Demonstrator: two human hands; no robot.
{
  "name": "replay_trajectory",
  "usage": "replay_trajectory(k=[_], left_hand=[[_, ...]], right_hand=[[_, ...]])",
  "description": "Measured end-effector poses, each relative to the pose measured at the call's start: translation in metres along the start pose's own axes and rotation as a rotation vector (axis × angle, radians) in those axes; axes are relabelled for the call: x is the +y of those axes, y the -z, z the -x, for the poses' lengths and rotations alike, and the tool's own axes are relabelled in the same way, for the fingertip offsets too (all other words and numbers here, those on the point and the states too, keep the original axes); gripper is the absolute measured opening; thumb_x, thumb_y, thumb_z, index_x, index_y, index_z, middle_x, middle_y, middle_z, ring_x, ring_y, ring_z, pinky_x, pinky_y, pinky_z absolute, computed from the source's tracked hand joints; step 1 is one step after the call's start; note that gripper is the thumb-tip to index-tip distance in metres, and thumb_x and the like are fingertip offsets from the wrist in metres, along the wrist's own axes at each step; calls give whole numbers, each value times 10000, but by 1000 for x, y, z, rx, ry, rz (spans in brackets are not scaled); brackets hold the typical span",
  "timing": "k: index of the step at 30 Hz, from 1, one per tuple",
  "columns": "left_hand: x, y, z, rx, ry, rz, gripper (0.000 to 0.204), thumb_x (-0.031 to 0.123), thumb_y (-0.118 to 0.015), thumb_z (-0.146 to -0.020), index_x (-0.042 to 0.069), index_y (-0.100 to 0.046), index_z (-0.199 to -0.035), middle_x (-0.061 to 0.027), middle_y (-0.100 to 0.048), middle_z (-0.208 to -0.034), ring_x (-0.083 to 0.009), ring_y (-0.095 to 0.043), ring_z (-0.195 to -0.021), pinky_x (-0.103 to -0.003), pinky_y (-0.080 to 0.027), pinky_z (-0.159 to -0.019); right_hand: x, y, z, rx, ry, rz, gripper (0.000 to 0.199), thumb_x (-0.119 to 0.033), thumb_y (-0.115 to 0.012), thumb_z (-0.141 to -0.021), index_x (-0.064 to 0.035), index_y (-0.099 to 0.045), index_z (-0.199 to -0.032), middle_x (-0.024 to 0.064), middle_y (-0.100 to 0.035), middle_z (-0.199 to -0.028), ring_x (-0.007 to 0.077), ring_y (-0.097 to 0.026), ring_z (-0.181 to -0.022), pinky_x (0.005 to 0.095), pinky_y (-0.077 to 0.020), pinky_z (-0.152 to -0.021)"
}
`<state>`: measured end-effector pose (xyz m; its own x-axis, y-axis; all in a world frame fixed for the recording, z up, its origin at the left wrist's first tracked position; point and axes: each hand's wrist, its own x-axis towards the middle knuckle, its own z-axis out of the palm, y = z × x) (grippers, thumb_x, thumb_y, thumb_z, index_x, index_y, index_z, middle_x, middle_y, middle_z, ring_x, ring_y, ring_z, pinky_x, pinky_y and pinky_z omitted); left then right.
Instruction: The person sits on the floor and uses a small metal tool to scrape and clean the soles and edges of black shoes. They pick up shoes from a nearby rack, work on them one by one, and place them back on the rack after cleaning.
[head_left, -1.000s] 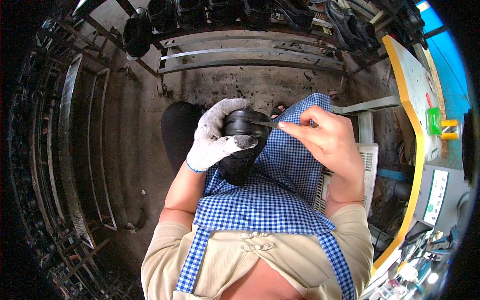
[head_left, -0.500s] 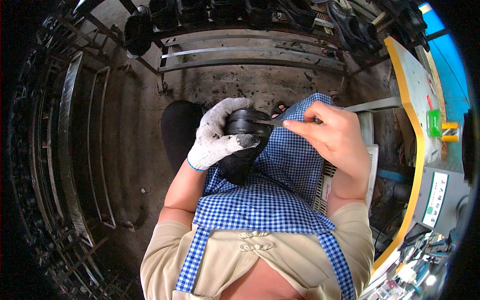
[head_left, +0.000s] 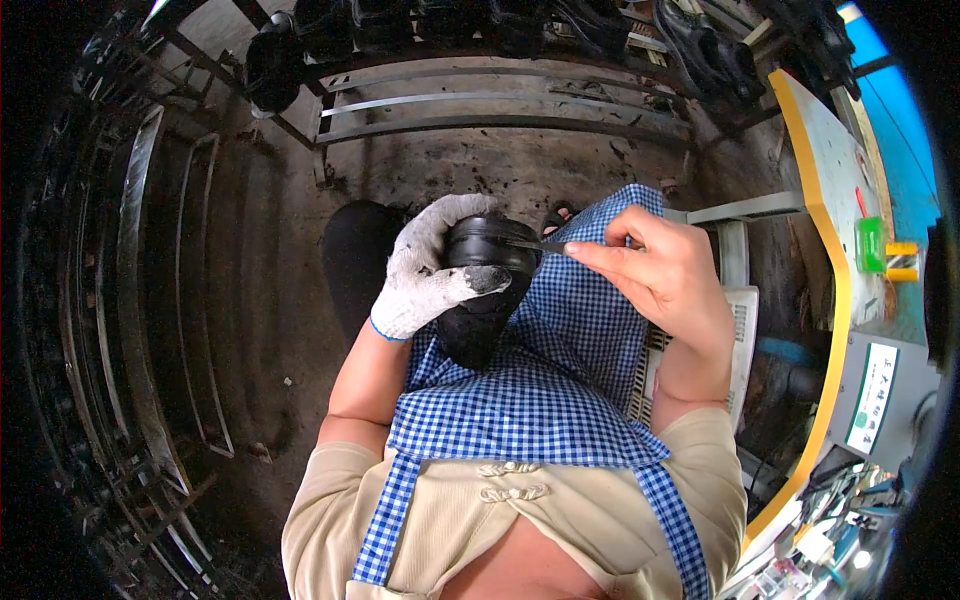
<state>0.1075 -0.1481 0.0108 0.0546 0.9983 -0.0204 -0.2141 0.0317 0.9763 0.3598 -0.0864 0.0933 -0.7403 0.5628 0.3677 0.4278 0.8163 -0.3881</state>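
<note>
The left hand (head_left: 430, 270), in a dirty white glove, is clamped around a black shoe (head_left: 485, 290) held over the lap, above the blue checked apron (head_left: 540, 400). Its grip is closed on the shoe's upper part, thumb lying across the front. The bare right hand (head_left: 665, 275) pinches a thin dark tool (head_left: 535, 244), fingers together on it, the tip touching the shoe's top edge.

Compared with 1 second ago, the right hand has drawn slightly away to the right, so more of the tool's thin shaft now shows between fingers and shoe. The gloved hand and shoe have barely shifted. By my reading, the work along the shoe's edge is mid-stroke rather than finished.

To the right stands a counter (head_left: 815, 300) with a yellow rim.
</note>
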Motion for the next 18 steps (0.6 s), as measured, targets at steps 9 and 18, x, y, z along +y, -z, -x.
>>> replay_trajectory(k=[9, 18], left_hand=[[-11, 4, -5, -36, -93, -202, 723, 281, -879, -646, 15, -560, -1238, -97, -601, -1134, -191, -604, -1037, -328, -501, -909], [-3, 0, -3, -21, 18, -61, 733, 269, -877, -642, 12, -553, -1247, -103, -601, -1135, -189, -602, -1035, -328, -497, -922]], right_hand=[[-9, 1, -14, -24, 27, 69, 245, -86, -725, -733, -190, -744, -954, 31, -557, -773, 201, -580, -608, 333, -458, -511], [-8, 7, -14, -47, 38, 53, 234, -75, -735, -726, -141, -749, -950, 44, -557, -762, 198, -562, -582, 315, -438, -497]])
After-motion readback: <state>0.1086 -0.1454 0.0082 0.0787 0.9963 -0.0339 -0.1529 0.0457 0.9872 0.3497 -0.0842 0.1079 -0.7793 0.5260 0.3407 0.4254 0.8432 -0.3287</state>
